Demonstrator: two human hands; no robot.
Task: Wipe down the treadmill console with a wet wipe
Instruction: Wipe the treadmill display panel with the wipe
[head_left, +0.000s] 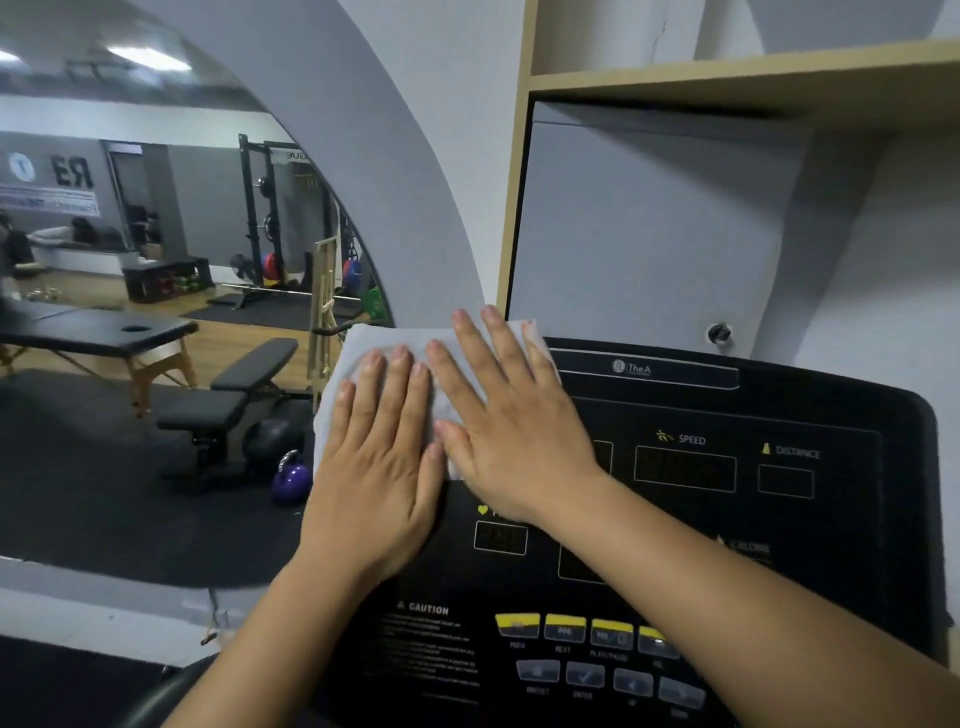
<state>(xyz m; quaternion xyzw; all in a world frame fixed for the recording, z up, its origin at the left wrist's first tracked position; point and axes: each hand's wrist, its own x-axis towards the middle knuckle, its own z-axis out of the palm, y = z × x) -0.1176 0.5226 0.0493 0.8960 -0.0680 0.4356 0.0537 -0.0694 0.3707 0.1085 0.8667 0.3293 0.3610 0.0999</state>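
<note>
Filling the lower right of the frame, the black treadmill console sloped up toward the pale wall, with its SPEED window and DISTANCE window dark on the right side. Left of it, a large arched mirror took up the upper left and middle left of the frame, and in it you could see a padded bench, a black massage table and a squat rack farther back. A wooden shelf crossed the upper right, above a grey panel on the wall.

You had both hands flat on the upper left corner of the console, near the middle of the frame. Under them lay the white wipe, spread over that corner, its top edge level with the console's top edge and its left edge hanging just past the side. Your left hand pressed down with fingers straight and together, palm partly on the wipe and partly on the bare black panel. Your right hand lay just beside it, fingers spread and angled toward the upper left, thumb touching the left hand. Neither hand was closed around the wipe; both only pressed it flat, palms down.

Along the bottom edge, a row of yellow buttons sat above a row of grey ones, right of a CAUTION label. A purple kettlebell showed low in the mirror, just left of your left hand.
</note>
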